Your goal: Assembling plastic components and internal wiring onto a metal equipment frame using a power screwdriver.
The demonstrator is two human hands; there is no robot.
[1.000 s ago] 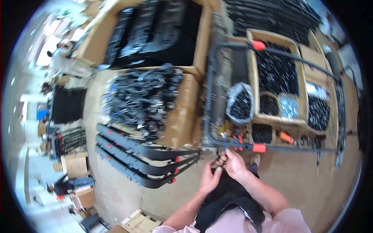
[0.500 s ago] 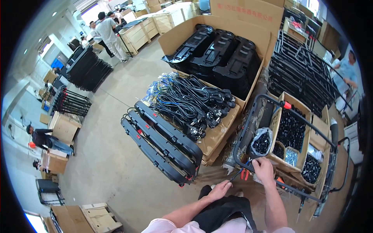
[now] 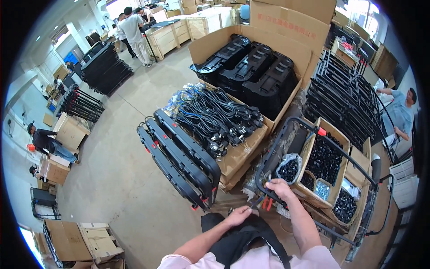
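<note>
A black tubular frame (image 3: 259,172) with a rounded corner stands before me, leaning over the parts boxes. My left hand (image 3: 238,216) is closed on a thin dark cable (image 3: 256,202), which runs up toward that corner. At the corner, my right hand (image 3: 280,188) pinches what looks like the same cable; a small bluish end shows by the fingertips. Just below hangs a red-handled tool (image 3: 267,204), apparently pliers. The fingers partly hide where the cable meets the tube.
Beside the frame are a bag of black parts (image 3: 289,167) and a carton of small black pieces (image 3: 326,157). Bundled plug cables (image 3: 215,114) lie on cardboard, near three long black panels (image 3: 177,157). Black mouldings (image 3: 268,78) fill a large carton. A person (image 3: 400,114) stands at the right.
My view has shifted, so the frame, boxes and hands sit further left. Both hands keep their grip near the frame's corner. The person at the right has come further into view.
</note>
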